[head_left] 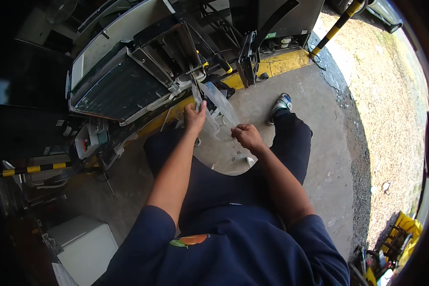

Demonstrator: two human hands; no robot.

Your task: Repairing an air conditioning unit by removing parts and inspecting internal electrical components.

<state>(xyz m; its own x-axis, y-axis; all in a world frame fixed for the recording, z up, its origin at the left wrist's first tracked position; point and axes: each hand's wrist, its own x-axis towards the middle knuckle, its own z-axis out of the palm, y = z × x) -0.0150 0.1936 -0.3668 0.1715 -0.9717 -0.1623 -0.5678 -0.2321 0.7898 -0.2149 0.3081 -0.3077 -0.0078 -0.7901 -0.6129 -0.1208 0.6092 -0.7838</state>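
Note:
A strip of clear plastic film [222,105] stretches down from the corner of a dark-panelled appliance. My right hand [249,137] pinches its lower end between thumb and fingers. My left hand [194,118] is closed, thumb up, on another part of the film beside the appliance, where a loose tail of it hangs down. Just above the hands, the film meets the metal frame's corner; how it is fixed there is too small to tell. The appliance [124,90] rests tilted, with its dark ribbed panel facing me.
A yellow-and-black handled tool [222,63] lies on the frame. A white tub [86,142] stands at the left, near a striped bar [38,168]. Behind runs a yellow-painted kerb [281,63]. A white box [88,250] sits at lower left, a yellow bag [410,233] at lower right.

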